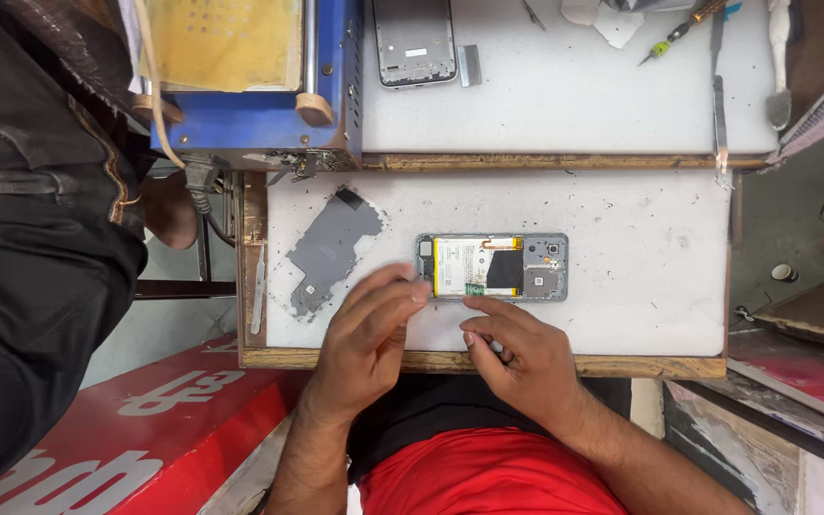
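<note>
While it lies flat on the white worktop [622, 286], the opened grey smartphone with exposed yellow-white battery [492, 267] meets the left hand [366, 339], whose grip is loosely spread, fingertips at its near end. The right hand [517, 358], fingers curled and holding nothing, rests just beside the phone. A detached grey back cover [331, 250] lies near its left.
</note>
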